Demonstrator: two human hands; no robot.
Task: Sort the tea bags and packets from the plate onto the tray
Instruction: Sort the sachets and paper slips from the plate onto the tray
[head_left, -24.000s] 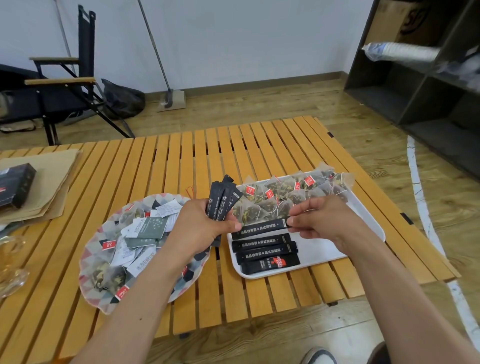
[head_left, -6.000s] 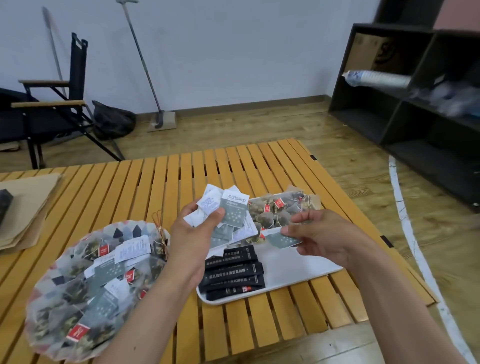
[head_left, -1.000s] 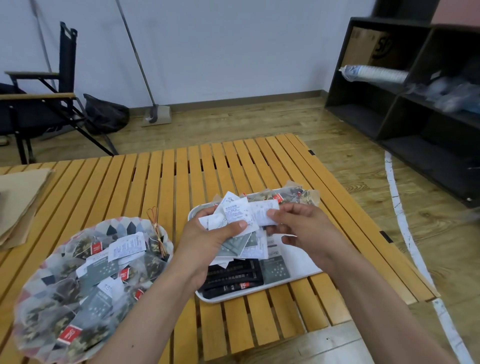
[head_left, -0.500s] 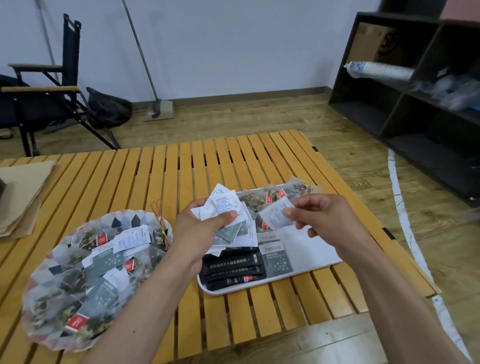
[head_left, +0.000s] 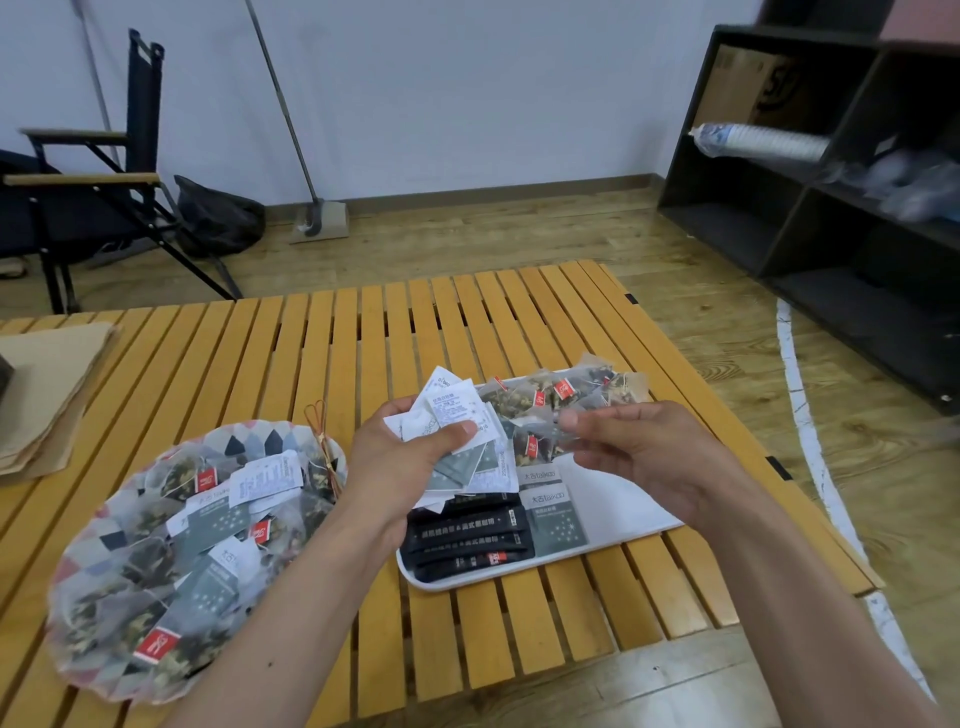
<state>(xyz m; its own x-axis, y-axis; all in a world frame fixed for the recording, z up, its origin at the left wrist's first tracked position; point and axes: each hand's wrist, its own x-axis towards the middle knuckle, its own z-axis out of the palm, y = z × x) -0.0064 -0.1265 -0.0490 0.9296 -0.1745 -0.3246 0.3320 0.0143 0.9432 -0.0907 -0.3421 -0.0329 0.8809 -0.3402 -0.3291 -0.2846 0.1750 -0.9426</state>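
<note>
Far left, a stack of brown paper bags (head_left: 49, 395) lay on the slatted wooden bench (head_left: 363, 338), with 1 folding chair (head_left: 88, 197) on the floor behind it. Next came 1 patterned plate (head_left: 249, 436) on the bench, piled with mesh tea bags (head_left: 150, 561) and flat packets. 3 red tags showed in that pile, plus at least 3 grey packets (head_left: 218, 519) and 1 white packet (head_left: 266, 475); the rest overlapped too much to count.

The left hand (head_left: 410, 467) was raised between plate and tray, its thumb and fingers clamped on a fanned bunch of white and grey packets (head_left: 454, 415). The exact count in the fan was unclear, more than 5.

1 white tray (head_left: 618, 501) sat on the bench just right of the plate. On its near left part lay 4 black stick packets (head_left: 467, 538) in a column, the top 1 partly under the fan. Beside them were 2 grey packets, overlapping (head_left: 553, 519). Along the far edge was a cluster of mesh tea bags (head_left: 582, 389), 3 red tags visible.

The right hand (head_left: 660, 452) hovered over the tray's middle, fingers curled toward the thumb by the tea bags. Whether it pinched anything, can't tell.

Far right, 1 dark shelf unit (head_left: 841, 244) held 1 wrapped sleeve of cups (head_left: 763, 143).
</note>
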